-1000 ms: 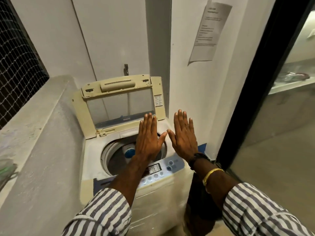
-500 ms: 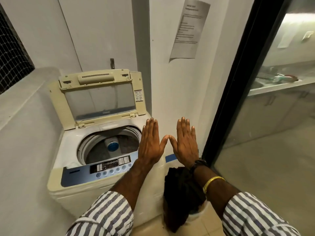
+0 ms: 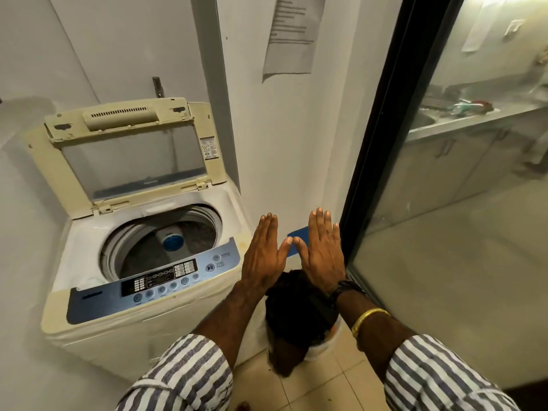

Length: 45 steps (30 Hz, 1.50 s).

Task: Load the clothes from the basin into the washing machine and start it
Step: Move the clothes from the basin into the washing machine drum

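Stretching flat and straight, the fingers (image 3: pixel 268 229) of the left hand (image 3: pixel 262 256) were held close together, backs up, and nothing was gripped by them. The right hand (image 3: pixel 321 253) was held the same way just beside it, its fingers pressed side by side with only the little finger set slightly apart. Both thumbs were spread inward, and their tips were seen touching or very nearly touching, so that a triangular gap was framed between the two hands. A blue patch (image 3: pixel 299 234) on the wall was seen through that gap. A dark watch (image 3: pixel 345 287) and a gold bangle (image 3: pixel 367 317) were worn on the right wrist, and the arms above were covered by striped sleeves (image 3: pixel 184 375).

Below the hands and wrists, the clothes (image 3: pixel 296 310), a dark heap, were piled in the basin (image 3: pixel 321 348), of which only a strip of pale rim was shown. The basin was set on the tiled floor (image 3: pixel 320 387), just beside the washing machine (image 3: pixel 148 327), on the side nearer the glass door (image 3: pixel 382 129). The machine's lid (image 3: pixel 127 149) was stood raised at the back, and the drum (image 3: pixel 139 247) was left exposed, a blue-capped hub (image 3: pixel 173 241) being seen at its bottom. The control panel (image 3: pixel 154 280) was placed along the front edge. A printed sheet (image 3: pixel 292 34) was fixed on the wall above.
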Tool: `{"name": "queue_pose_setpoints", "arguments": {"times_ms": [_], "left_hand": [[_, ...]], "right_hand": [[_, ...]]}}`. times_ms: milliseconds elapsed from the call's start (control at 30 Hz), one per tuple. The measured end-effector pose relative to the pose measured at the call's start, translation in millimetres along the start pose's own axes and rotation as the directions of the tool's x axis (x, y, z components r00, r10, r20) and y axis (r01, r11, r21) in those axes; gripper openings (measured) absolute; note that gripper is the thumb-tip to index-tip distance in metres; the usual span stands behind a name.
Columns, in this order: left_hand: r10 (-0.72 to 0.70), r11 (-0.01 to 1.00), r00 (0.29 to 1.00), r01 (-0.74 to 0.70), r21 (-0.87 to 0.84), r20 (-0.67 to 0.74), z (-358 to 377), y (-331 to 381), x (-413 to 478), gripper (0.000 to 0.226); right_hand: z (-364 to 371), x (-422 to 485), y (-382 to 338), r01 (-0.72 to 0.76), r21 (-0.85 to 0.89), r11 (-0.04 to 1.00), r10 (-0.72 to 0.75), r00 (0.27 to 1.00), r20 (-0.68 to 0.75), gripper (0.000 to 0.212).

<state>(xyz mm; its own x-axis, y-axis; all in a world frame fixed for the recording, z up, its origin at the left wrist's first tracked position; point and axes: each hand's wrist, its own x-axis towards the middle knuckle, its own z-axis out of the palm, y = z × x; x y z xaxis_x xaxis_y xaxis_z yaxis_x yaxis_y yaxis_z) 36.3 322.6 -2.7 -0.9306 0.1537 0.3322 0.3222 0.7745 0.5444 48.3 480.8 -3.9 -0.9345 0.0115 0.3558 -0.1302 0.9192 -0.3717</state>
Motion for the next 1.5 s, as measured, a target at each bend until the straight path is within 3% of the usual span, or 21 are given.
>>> {"name": "queue_pose_setpoints", "arguments": {"times_ms": [167,367,467,600,700,1067,1500], "left_hand": [[0.010,0.997,0.995,-0.002,-0.080,0.104,18,-7,3,0.069],[0.008,0.993,0.980,0.015,-0.114,0.200,38,-23,10,0.074],[0.001,0.992,0.965,0.033,-0.125,0.262,44,-33,18,0.055],[0.015,0.990,0.949,0.029,-0.137,0.315,57,-47,27,0.054],[0.003,0.980,0.930,0.071,-0.187,0.368,62,-49,32,0.044],[-0.159,0.951,0.871,0.262,-0.164,0.466,119,-68,25,0.042],[-0.363,0.887,0.764,0.459,-0.054,0.534,246,-106,10,0.053]], "right_hand": [[18,-1,20,-0.069,-0.024,0.997,0.070,0.996,0.059,0.082],[33,-3,31,-0.115,-0.079,0.990,0.124,0.986,0.109,0.089],[39,-2,31,-0.161,-0.087,0.983,0.170,0.979,0.112,0.087],[46,-1,29,-0.232,-0.053,0.971,0.237,0.962,0.133,0.074],[54,-4,30,-0.283,-0.040,0.958,0.286,0.946,0.150,0.076],[103,-16,62,-0.361,-0.014,0.932,0.348,0.887,0.303,0.075],[207,-39,143,-0.472,0.037,0.881,0.399,0.782,0.479,0.079]]}}
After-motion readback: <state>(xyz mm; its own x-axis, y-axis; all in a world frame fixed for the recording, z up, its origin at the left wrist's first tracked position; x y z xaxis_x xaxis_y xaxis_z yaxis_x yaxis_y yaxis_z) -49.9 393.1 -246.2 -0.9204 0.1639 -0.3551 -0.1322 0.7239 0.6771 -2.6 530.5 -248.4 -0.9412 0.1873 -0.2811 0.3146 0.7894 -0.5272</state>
